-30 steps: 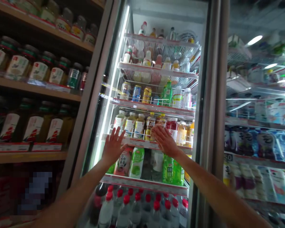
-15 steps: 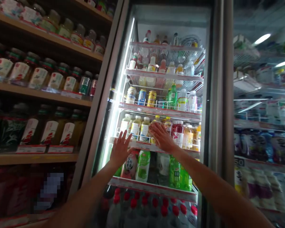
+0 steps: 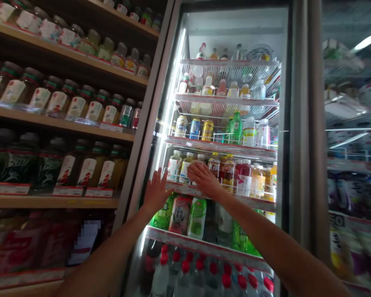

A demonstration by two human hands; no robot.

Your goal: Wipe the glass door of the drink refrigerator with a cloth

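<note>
Both arms reach toward a tall lit drinks cooler (image 3: 284,136) with a glass front. My left hand (image 3: 156,192) is raised at the cooler's left side, fingers spread, with nothing in it. My right hand (image 3: 205,179) lies in front of the row of small bottles, fingers stretched out and holding nothing. It partly hides a bottle with a white cap. Beside it stand a bottle with a yellow label (image 3: 185,168) and a dark tea bottle (image 3: 214,165). Below the hands are a green-labelled bottle (image 3: 197,218) and a red-labelled one (image 3: 179,215). Whether either palm touches the glass cannot be told.
Wooden shelves (image 3: 58,117) with rows of jars and bottles line the left. Higher cooler racks hold cans (image 3: 207,130) and bottles. Red-capped bottles (image 3: 185,278) stand at the bottom. Another glass-fronted cooler (image 3: 352,165) is on the right, past a metal frame (image 3: 312,123).
The view has shifted, so the cooler and shelves sit further right. My right hand has moved left along the bottle row, closer to my left hand. Both hands remain open.
</note>
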